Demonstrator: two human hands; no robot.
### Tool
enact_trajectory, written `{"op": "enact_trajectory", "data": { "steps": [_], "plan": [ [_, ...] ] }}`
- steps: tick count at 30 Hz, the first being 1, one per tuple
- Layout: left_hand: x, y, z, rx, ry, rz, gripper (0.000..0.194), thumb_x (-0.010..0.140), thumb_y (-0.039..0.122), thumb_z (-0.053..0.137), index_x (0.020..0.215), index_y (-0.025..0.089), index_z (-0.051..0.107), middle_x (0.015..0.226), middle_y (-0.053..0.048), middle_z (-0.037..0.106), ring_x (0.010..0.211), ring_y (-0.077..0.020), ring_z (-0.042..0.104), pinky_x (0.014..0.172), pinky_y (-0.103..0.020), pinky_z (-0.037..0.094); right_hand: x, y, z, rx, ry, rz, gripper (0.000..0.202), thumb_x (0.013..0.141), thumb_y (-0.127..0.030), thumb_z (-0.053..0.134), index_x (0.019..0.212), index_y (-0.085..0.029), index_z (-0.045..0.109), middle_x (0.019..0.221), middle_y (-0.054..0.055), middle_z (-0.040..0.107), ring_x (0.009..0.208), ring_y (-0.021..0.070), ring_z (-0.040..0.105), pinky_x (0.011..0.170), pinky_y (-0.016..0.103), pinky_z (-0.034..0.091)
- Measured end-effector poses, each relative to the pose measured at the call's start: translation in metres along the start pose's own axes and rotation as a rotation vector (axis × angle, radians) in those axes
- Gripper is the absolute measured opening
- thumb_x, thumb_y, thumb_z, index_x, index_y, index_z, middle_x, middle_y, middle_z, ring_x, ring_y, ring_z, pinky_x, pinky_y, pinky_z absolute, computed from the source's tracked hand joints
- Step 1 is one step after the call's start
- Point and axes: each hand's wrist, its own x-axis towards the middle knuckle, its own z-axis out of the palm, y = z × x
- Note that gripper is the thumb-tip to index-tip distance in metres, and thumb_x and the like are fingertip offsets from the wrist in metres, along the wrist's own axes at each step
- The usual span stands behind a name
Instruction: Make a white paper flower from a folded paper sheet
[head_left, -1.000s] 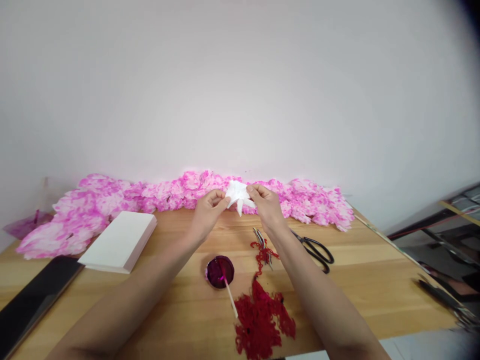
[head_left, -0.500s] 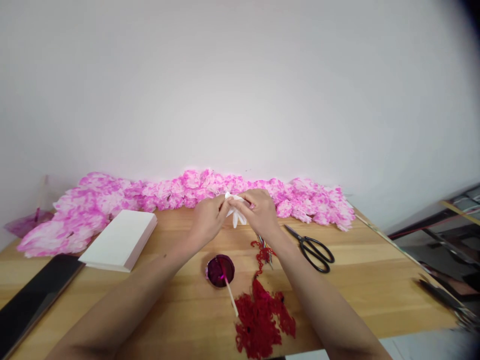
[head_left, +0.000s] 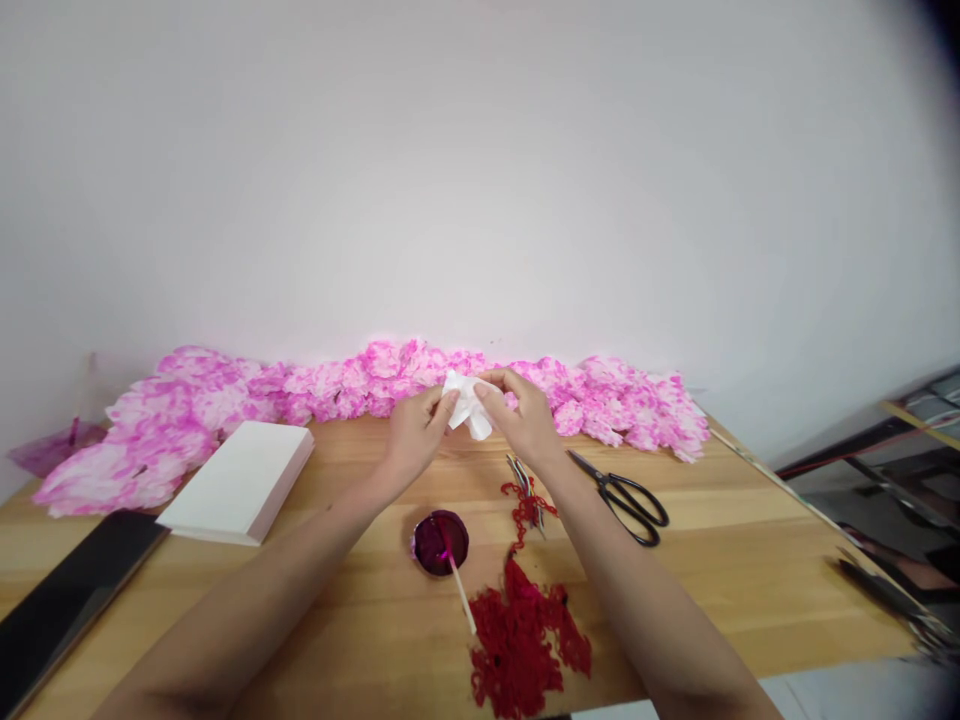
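Between my two hands is a small piece of white tissue paper (head_left: 472,412), creased and partly spread. My left hand (head_left: 415,425) pinches its left side between thumb and fingers. On the other side, my right hand (head_left: 523,412) pinches the paper's right edge, thumb in front. Below the hands stands a round cup of dark magenta dye (head_left: 440,543) with a thin stick (head_left: 463,595) leaning in it. Right of the cup lies a tangle of red yarn (head_left: 525,640), one strand running up to a bundle of thin wires (head_left: 531,495).
Pink-and-white paper flowers (head_left: 337,385) line the wall along the table's back. A stack of white paper (head_left: 240,480) and a black phone-like slab (head_left: 71,600) lie left. Black-handled scissors (head_left: 626,500) lie right; more scissors (head_left: 885,590) are near the right edge.
The white tissue paper has been spread wider and lifted slightly. My hands have moved a little apart, uncovering more of the wire bundle.
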Motion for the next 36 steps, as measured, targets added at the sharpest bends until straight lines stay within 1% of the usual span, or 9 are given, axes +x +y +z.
{"op": "enact_trajectory", "data": {
  "steps": [4, 10, 12, 16, 19, 23, 28, 33, 36],
  "plan": [
    [-0.004, 0.001, 0.003, 0.236, -0.008, 0.061, 0.035, 0.09, 0.037, 0.046, 0.06, 0.019, 0.042, 0.054, 0.003, 0.044, 0.052, -0.0119, 0.039, 0.054, -0.026, 0.02, -0.005, -0.004, -0.001, -0.326, 0.031, -0.235, 0.02, 0.091, -0.037, 0.059, 0.082, -0.022, 0.069, 0.083, 0.002, 0.073, 0.081, 0.0176, 0.062, 0.086, 0.036, 0.037],
    [-0.003, 0.004, 0.0, 0.124, -0.01, 0.026, 0.037, 0.089, 0.039, 0.046, 0.059, 0.019, 0.038, 0.053, 0.004, 0.038, 0.051, -0.0107, 0.037, 0.053, -0.025, 0.023, -0.009, -0.003, 0.005, -0.315, 0.039, -0.314, 0.021, 0.095, -0.033, 0.053, 0.086, -0.023, 0.069, 0.082, 0.002, 0.073, 0.078, 0.0166, 0.062, 0.087, 0.036, 0.036],
    [-0.003, 0.005, -0.001, 0.02, 0.023, -0.011, 0.037, 0.09, 0.04, 0.045, 0.059, 0.019, 0.042, 0.052, 0.004, 0.04, 0.051, -0.011, 0.04, 0.052, -0.025, 0.026, -0.008, -0.001, 0.006, -0.235, 0.083, -0.233, 0.019, 0.093, -0.033, 0.055, 0.084, -0.023, 0.069, 0.082, 0.002, 0.072, 0.079, 0.0173, 0.061, 0.087, 0.036, 0.038],
    [-0.001, 0.004, -0.002, -0.247, 0.074, -0.079, 0.036, 0.091, 0.041, 0.048, 0.064, 0.018, 0.054, 0.055, 0.002, 0.054, 0.056, -0.0136, 0.052, 0.058, -0.024, 0.038, -0.001, 0.008, 0.008, 0.209, 0.165, 0.133, 0.021, 0.086, -0.04, 0.059, 0.08, -0.021, 0.066, 0.072, 0.0, 0.066, 0.068, 0.0157, 0.057, 0.068, 0.029, 0.044],
    [0.003, 0.005, -0.003, -0.325, 0.012, -0.088, 0.03, 0.088, 0.041, 0.053, 0.07, 0.018, 0.058, 0.063, 0.001, 0.059, 0.065, -0.015, 0.057, 0.065, -0.025, 0.041, 0.003, 0.013, 0.007, 0.429, 0.144, 0.238, 0.024, 0.082, -0.043, 0.062, 0.081, -0.019, 0.065, 0.071, -0.002, 0.064, 0.065, 0.0137, 0.055, 0.063, 0.026, 0.044],
    [0.005, 0.007, -0.009, -0.104, -0.118, -0.05, 0.027, 0.087, 0.044, 0.056, 0.079, 0.019, 0.058, 0.071, 0.001, 0.06, 0.066, -0.015, 0.054, 0.062, -0.025, 0.036, 0.002, 0.008, 0.003, 0.301, 0.092, 0.128, 0.021, 0.084, -0.04, 0.061, 0.083, -0.02, 0.066, 0.079, 0.0, 0.067, 0.075, 0.0149, 0.059, 0.072, 0.027, 0.045],
    [0.003, 0.008, -0.016, 0.382, -0.014, 0.092, 0.038, 0.094, 0.041, 0.045, 0.063, 0.019, 0.043, 0.054, 0.002, 0.04, 0.051, -0.0139, 0.037, 0.056, -0.028, 0.019, -0.001, -0.002, 0.001, 0.109, -0.001, 0.007, 0.019, 0.087, -0.035, 0.057, 0.08, -0.02, 0.067, 0.078, 0.0, 0.068, 0.075, 0.0157, 0.06, 0.073, 0.027, 0.045],
    [0.0, 0.011, -0.013, 0.489, 0.001, 0.207, 0.034, 0.092, 0.028, 0.042, 0.059, 0.02, 0.038, 0.053, 0.0, 0.041, 0.055, -0.016, 0.037, 0.06, -0.029, 0.021, -0.004, -0.008, 0.003, -0.113, -0.025, -0.127, 0.016, 0.086, -0.034, 0.062, 0.085, -0.021, 0.069, 0.084, 0.003, 0.071, 0.076, 0.0161, 0.06, 0.075, 0.029, 0.044],
    [-0.003, 0.013, -0.01, 0.477, 0.003, 0.271, 0.034, 0.09, 0.025, 0.042, 0.057, 0.019, 0.036, 0.052, 0.001, 0.039, 0.054, -0.015, 0.034, 0.062, -0.03, 0.024, -0.006, -0.007, 0.007, -0.145, 0.02, -0.159, 0.022, 0.088, -0.035, 0.06, 0.074, -0.02, 0.067, 0.073, 0.002, 0.067, 0.07, 0.0151, 0.057, 0.073, 0.029, 0.041]
  ]
}}
